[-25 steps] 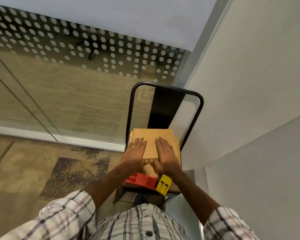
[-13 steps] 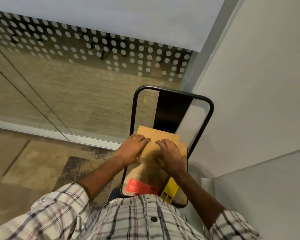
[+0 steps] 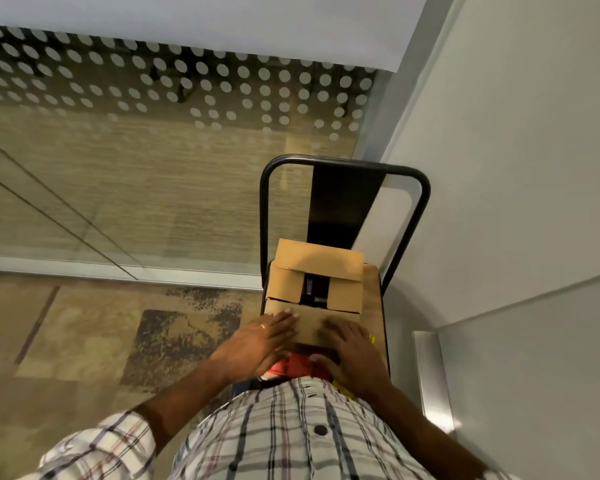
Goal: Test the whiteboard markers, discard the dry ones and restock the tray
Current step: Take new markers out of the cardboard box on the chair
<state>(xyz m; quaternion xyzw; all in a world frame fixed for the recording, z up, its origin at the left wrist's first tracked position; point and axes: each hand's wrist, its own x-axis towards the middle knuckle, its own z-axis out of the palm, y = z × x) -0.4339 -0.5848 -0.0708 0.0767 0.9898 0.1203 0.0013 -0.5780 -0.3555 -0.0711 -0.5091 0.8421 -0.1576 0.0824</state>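
Closest is a checked shirt (image 3: 284, 434). Just past it, two hands lie flat on one brown cardboard box (image 3: 314, 289). The left hand (image 3: 257, 344) has its fingers spread on the near flap, and there is one ring on it. The right hand (image 3: 352, 353) is spread flat beside it. Neither hand pinches anything. One red thing (image 3: 291, 365) peeks out under the hands. The box sits on one chair (image 3: 343, 168). Three flaps are folded out, and something dark shows inside. No markers can be made out. Beyond is a glass wall (image 3: 153, 133) with white dots.
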